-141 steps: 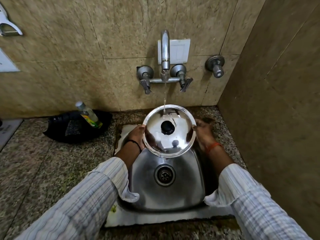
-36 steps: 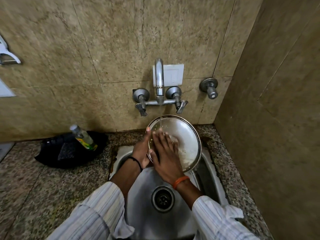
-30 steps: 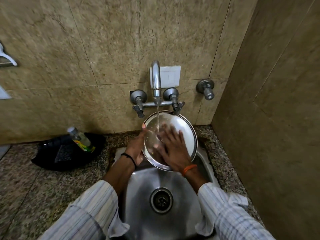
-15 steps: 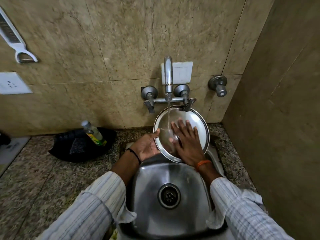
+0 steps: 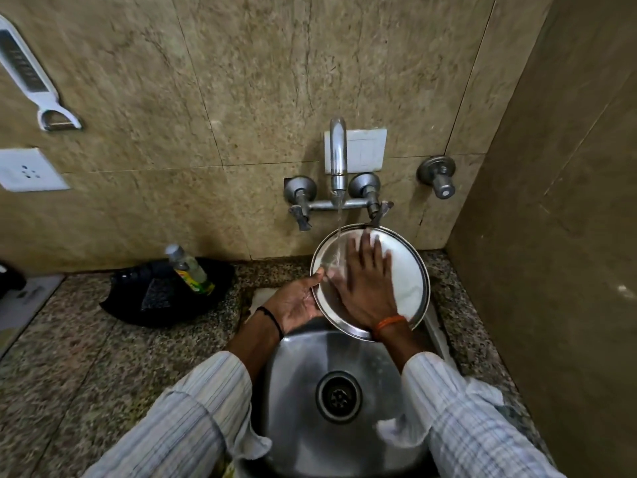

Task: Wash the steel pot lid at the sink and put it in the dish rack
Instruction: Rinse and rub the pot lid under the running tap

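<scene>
The round steel pot lid (image 5: 406,281) is held tilted over the steel sink (image 5: 296,391), its inner face toward me. A thin stream from the wall tap (image 5: 337,157) lands on its upper left part. My left hand (image 5: 296,303) grips the lid's left rim, thumb on the edge. My right hand (image 5: 368,284) lies flat on the inner face with fingers spread, blurred by motion. The lid's knob is hidden behind it. No dish rack is in view.
A black tray (image 5: 172,294) with a scrub pad and a dish soap bottle (image 5: 189,269) sits on the granite counter to the left of the sink. Tiled walls close in at the back and right. A peeler (image 5: 32,81) and a socket (image 5: 29,170) are on the left wall.
The lid was turned from knob side to inner face. Over the last second my right hand has slid up and rightward across the inner face while my left hand kept the rim.
</scene>
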